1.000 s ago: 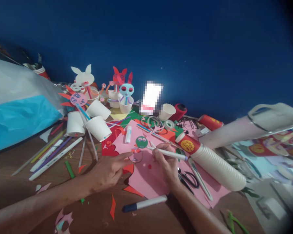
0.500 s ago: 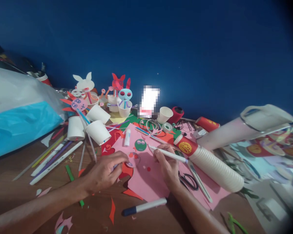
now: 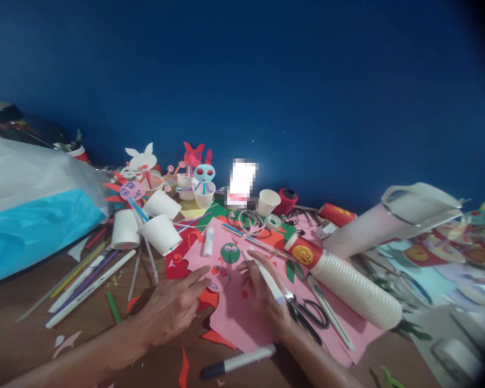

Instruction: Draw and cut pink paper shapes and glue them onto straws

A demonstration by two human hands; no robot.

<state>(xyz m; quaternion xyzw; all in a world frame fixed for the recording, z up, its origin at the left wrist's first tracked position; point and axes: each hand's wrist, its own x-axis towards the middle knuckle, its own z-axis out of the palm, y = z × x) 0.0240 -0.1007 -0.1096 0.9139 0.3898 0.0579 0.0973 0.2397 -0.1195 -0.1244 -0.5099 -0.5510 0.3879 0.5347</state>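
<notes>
Marker (image 3: 270, 280): clasped in right hand's (image 3: 271, 304) fingers | left hand (image 3: 170, 303): beside pink paper face (image 3: 222, 279) (its grip, can't tell)

Both hands (image 3: 218, 299) hover low, fingers loosely curled, forearms angled inward.

White marker (image 3: 270, 281) slanting above pink paper (image 3: 235, 323), round pink face (image 3: 219, 278) lying flat
</notes>
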